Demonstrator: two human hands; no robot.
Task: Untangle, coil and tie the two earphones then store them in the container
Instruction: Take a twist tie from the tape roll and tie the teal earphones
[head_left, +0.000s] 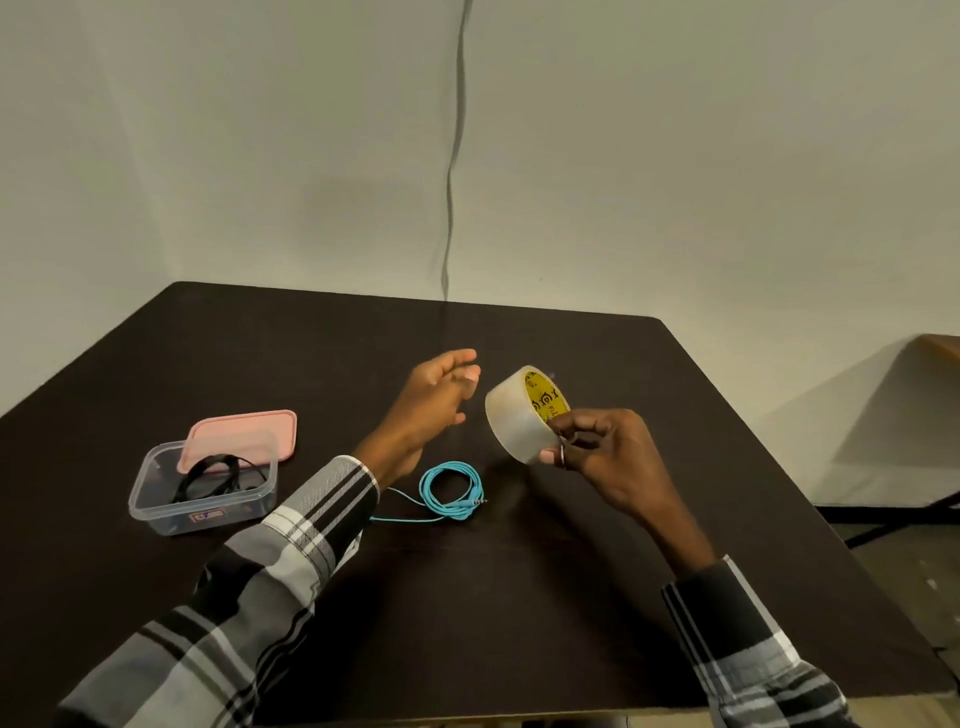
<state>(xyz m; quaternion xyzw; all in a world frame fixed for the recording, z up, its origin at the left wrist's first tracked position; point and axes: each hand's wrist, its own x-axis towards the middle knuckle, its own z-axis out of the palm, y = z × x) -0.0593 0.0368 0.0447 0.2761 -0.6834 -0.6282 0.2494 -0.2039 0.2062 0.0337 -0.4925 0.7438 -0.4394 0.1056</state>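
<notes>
A coiled blue earphone (450, 492) lies on the dark table (519, 597) between my arms, its plug at the right of the coil and a loose strand trailing left under my left sleeve. A coiled black earphone (208, 478) sits inside the clear plastic container (156, 512) at the left. My right hand (608, 457) holds a roll of clear tape (522, 413) with a yellow core, above the table. My left hand (439, 395) hovers open just left of the roll, fingers apart, holding nothing.
The pink lid (244, 434) leans against the container's far side. The table's back edge meets a pale wall with a thin cable (451, 182) hanging down it. Right of the table a wooden surface (940, 345) shows over the floor.
</notes>
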